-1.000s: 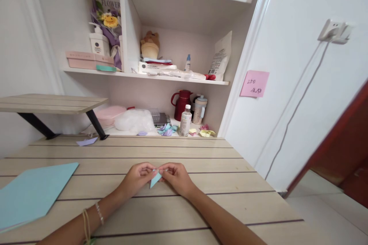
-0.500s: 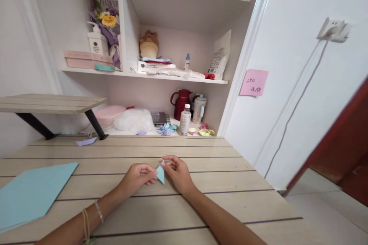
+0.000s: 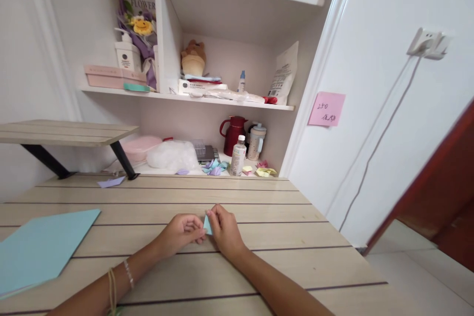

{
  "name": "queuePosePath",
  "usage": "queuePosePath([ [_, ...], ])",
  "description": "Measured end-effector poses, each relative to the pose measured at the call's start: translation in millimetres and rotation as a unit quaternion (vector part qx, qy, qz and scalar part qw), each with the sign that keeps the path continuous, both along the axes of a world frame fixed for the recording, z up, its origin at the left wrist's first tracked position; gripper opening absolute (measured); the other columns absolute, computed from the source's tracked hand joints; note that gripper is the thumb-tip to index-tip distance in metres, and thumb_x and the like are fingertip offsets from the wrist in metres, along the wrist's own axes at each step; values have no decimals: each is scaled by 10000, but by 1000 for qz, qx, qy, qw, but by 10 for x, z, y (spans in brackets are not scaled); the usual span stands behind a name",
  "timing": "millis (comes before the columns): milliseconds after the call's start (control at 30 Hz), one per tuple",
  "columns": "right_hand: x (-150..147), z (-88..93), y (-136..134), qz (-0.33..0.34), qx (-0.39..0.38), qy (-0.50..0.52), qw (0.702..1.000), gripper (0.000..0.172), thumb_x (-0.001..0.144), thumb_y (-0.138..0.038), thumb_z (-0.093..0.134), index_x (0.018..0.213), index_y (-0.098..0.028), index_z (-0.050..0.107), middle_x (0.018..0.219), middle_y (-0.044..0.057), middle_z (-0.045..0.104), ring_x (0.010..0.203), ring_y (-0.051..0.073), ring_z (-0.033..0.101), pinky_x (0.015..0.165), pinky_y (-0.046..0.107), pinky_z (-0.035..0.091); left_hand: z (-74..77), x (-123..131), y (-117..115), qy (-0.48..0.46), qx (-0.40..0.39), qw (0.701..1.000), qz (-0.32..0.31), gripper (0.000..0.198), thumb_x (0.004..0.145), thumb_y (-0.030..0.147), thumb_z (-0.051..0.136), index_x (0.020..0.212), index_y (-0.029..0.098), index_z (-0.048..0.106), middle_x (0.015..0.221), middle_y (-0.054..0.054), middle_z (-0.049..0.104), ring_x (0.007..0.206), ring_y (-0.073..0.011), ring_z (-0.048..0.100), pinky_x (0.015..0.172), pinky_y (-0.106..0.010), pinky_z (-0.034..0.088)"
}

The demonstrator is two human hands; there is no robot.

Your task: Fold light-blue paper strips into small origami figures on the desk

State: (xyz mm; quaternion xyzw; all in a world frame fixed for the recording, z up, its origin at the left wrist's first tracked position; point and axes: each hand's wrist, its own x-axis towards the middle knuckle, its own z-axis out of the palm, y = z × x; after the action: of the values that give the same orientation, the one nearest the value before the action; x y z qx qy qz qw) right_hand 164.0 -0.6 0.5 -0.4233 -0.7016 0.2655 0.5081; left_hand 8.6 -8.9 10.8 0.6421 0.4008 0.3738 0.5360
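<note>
A small folded piece of light blue paper (image 3: 208,225) is held between my two hands, just above the slatted wooden table (image 3: 166,276). My left hand (image 3: 185,229) pinches its lower left edge between thumb and fingers. On the other side, my right hand (image 3: 223,224) grips it with the thumb on top and the fingers curled behind. Much of the paper is covered by the right hand. A stack of light blue paper sheets (image 3: 48,244) lies to the left on the table, apart from both hands.
A raised wooden stand (image 3: 66,132) on black legs occupies the back left, with a purple folded paper (image 3: 111,182) beneath. Behind the table are folded paper pieces (image 3: 215,168), a bottle (image 3: 237,157), a red jug (image 3: 234,136) and a plastic bag (image 3: 172,155). A white wall (image 3: 370,123) borders the right.
My right hand has closed further over the blue paper, so less of it shows. Its pointed lower tip is no longer visible. My left hand has shifted slightly right and down.
</note>
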Motion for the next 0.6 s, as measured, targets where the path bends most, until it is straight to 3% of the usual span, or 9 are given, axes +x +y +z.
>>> queuePosePath([
  [67,-4,3,12,14,-25,36,999,305,823,-408,433,608,-194,466,490,-47,411,455,102,377,464,218,292,-21,-12,35,-8,-6,1000,6,226,659,343,669,681,130,595,648,-43,667,561,-134,610,565,-246,476],
  [267,6,-11,70,143,-143,159,967,309,765,-484,498,774,-180,553,510,-46,496,404,85,438,395,190,355,-85,-72,159,-49,1,997,67,256,677,358,653,762,130,572,670,-41,666,526,-133,613,508,-233,467],
  [500,5,-59,74,148,-151,152,965,170,731,-269,520,869,-175,555,571,-32,570,473,114,572,446,202,445,-87,-95,163,-80,-16,993,89,282,639,365,688,765,127,606,634,-29,661,532,-135,616,521,-231,477],
  [600,4,-61,43,156,-150,152,964,216,683,-183,529,898,-189,508,555,-54,565,472,122,588,463,213,472,-75,-97,159,-82,-21,993,86,272,643,361,686,763,124,628,613,-21,658,535,-133,615,535,-231,481],
])
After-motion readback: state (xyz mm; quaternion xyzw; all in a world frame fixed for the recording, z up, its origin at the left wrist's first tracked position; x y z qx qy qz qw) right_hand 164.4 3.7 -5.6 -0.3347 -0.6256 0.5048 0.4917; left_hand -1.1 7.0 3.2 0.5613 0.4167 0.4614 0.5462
